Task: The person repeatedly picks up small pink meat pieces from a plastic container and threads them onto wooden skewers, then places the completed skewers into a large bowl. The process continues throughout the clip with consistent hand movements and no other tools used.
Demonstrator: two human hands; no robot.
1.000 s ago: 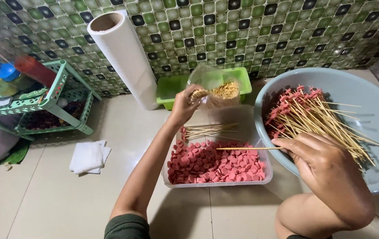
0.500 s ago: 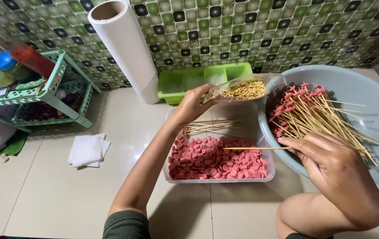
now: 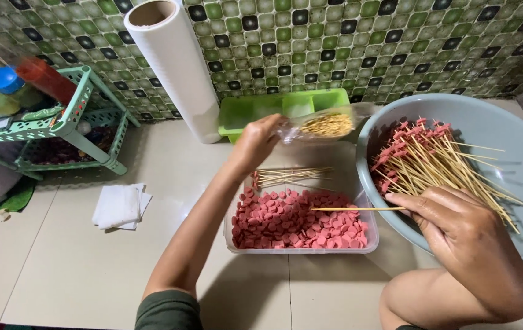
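Head view: left hand (image 3: 255, 143) fingers pinch a clear bag (image 3: 325, 124) of yellow grains, held above the tray (image 3: 301, 247). Right hand (image 3: 463, 235) fingers grip one skewer (image 3: 353, 209) over pink slices (image 3: 298, 220), beside the basin (image 3: 518, 159).

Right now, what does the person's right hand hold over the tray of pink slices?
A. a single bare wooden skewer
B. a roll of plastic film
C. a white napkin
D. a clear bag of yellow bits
A: the right hand pinches one bare wooden skewer that points left over the clear tray of pink sausage slices.
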